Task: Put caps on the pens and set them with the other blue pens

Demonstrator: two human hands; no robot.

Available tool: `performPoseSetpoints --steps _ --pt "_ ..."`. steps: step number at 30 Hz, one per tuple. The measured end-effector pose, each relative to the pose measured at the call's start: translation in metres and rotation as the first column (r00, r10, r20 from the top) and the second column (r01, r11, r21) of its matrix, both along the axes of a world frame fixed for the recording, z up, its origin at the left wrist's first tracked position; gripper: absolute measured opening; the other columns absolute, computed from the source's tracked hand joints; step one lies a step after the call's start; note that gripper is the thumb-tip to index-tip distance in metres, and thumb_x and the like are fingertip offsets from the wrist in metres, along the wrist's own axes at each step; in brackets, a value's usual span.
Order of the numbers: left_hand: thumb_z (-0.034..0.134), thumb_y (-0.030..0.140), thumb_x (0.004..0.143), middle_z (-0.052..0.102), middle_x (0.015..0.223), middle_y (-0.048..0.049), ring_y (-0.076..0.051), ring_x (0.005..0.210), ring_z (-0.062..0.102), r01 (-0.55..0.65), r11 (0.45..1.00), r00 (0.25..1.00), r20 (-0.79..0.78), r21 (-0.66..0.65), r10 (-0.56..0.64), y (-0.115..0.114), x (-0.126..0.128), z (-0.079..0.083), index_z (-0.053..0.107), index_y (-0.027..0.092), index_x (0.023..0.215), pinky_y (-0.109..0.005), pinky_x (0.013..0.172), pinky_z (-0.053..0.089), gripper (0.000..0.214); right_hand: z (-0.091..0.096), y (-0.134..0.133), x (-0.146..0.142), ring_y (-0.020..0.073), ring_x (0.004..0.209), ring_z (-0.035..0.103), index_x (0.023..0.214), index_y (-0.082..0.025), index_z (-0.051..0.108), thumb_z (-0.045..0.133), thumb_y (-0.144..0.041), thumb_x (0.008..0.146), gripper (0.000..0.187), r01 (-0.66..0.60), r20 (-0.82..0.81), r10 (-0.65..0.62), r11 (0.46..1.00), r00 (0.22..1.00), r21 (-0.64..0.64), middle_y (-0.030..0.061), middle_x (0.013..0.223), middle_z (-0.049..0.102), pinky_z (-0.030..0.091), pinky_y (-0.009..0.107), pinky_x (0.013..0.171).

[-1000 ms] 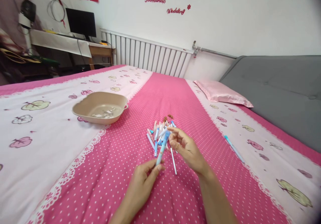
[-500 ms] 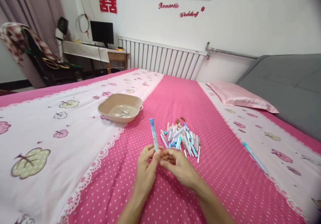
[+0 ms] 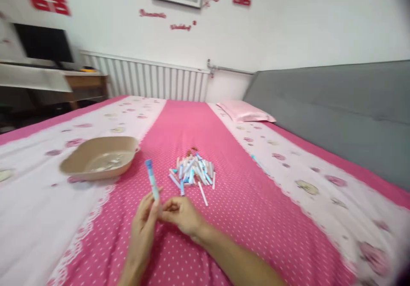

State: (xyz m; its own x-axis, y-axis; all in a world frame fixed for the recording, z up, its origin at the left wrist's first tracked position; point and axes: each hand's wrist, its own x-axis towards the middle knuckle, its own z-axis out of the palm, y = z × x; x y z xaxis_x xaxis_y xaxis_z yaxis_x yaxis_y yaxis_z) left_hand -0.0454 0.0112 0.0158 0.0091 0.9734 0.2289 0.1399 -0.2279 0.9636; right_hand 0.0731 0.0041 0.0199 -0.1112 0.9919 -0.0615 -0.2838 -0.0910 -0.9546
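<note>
1. The bed [image 3: 185, 121] bears a pile [image 3: 194, 170] of pens, probably placed for easy reach, with the basin [image 3: 101, 147] off to the left.
2. The pen [image 3: 151, 180] tilts up left of the pile, pinched low by the left hand [image 3: 145, 215], perhaps steadying it.
3. The right hand [image 3: 182, 215] curls beside its lower end, forearm slanting inward; whether it grips, I cannot tell.

Pens [image 3: 190, 166], basin [image 3: 105, 145], pillow [image 3: 245, 111] on bed [image 3: 188, 125]
</note>
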Motion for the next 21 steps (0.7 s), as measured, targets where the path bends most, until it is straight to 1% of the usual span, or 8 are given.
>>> performPoseSetpoints --steps 2,5,6,8,11,16,18,21 --pt "0.044 0.057 0.083 0.055 0.127 -0.0096 -0.029 0.121 0.048 0.02 1.0 0.995 -0.097 -0.004 -0.021 0.002 0.002 -0.008 0.051 0.023 0.126 -0.047 0.102 0.038 0.056 0.001 -0.001 0.015 0.012 0.057 0.055 0.065 -0.017 0.06 0.083 -0.053 0.042 0.049 0.079 0.022 -0.079 0.997 0.997 -0.002 -0.0029 0.059 0.06 0.044 0.028 0.064" --pt "0.04 0.058 0.084 0.053 0.129 -0.0128 -0.03 0.118 0.05 0.039 0.992 0.931 -0.366 0.118 0.007 0.003 0.009 -0.023 0.046 0.018 0.13 -0.05 0.102 0.038 0.062 0.005 -0.009 0.056 0.0133 0.059 0.059 0.07 -0.016 0.062 0.079 -0.049 0.053 0.041 0.298 0.227 -0.297 0.954 0.927 0.034 -0.0011 0.061 0.062 0.046 0.027 0.063" --pt "0.039 0.059 0.083 0.054 0.127 -0.014 -0.031 0.118 0.049 0.051 0.983 0.884 -0.466 0.176 0.037 0.003 0.011 -0.028 0.049 0.016 0.126 -0.052 0.104 0.035 0.062 0.006 -0.013 0.074 0.0135 0.061 0.06 0.071 -0.016 0.063 0.076 -0.046 0.059 0.035 0.394 0.357 -0.395 0.916 0.846 0.079 -0.0005 0.063 0.064 0.047 0.027 0.063" --pt "0.036 0.059 0.083 0.055 0.125 -0.0163 -0.033 0.119 0.048 0.097 0.959 0.775 -0.624 0.266 0.095 0.003 0.016 -0.035 0.054 0.012 0.12 -0.051 0.106 0.032 0.063 0.007 -0.019 0.115 0.0141 0.067 0.062 0.076 -0.016 0.064 0.071 -0.037 0.067 0.024 0.502 0.445 -0.496 0.857 0.746 0.114 0.0016 0.071 0.067 0.047 0.027 0.067" --pt "0.03 0.057 0.085 0.055 0.123 -0.0196 -0.033 0.117 0.049 0.133 0.937 0.654 -0.739 0.324 0.162 0.004 0.021 -0.037 0.057 0.007 0.116 -0.049 0.106 0.033 0.065 0.006 -0.029 0.179 0.0168 0.073 0.064 0.081 -0.015 0.065 0.064 -0.031 0.073 0.018 0.639 0.577 -0.593 0.754 0.562 0.154 0.0064 0.08 0.069 0.046 0.028 0.07" --pt "0.027 0.056 0.085 0.057 0.122 -0.0192 -0.033 0.114 0.052 0.133 0.931 0.577 -0.79 0.341 0.207 0.004 0.023 -0.033 0.058 0.007 0.115 -0.046 0.104 0.036 0.065 0.004 -0.046 0.258 0.0234 0.086 0.065 0.081 -0.017 0.068 0.061 -0.029 0.077 0.014 0.795 0.782 -0.583 0.572 0.221 0.202 0.0108 0.088 0.071 0.045 0.031 0.074" --pt "0.027 0.056 0.085 0.056 0.123 -0.0194 -0.033 0.115 0.051 0.128 0.926 0.56 -0.797 0.354 0.227 0.003 0.023 -0.034 0.058 0.007 0.115 -0.046 0.103 0.037 0.065 0.002 -0.049 0.275 0.0249 0.091 0.065 0.083 -0.017 0.069 0.06 -0.028 0.08 0.015 0.832 0.837 -0.533 0.516 0.128 0.202 0.0119 0.091 0.071 0.045 0.032 0.076" --pt "0.026 0.057 0.086 0.055 0.123 -0.0207 -0.033 0.116 0.051 0.12 0.921 0.551 -0.797 0.371 0.249 0.003 0.023 -0.036 0.058 0.005 0.115 -0.046 0.102 0.038 0.067 -0.001 -0.045 0.292 0.0234 0.095 0.064 0.092 -0.017 0.068 0.059 -0.029 0.084 0.017 0.871 0.897 -0.439 0.458 0.048 0.177 0.0105 0.097 0.069 0.046 0.035 0.082"
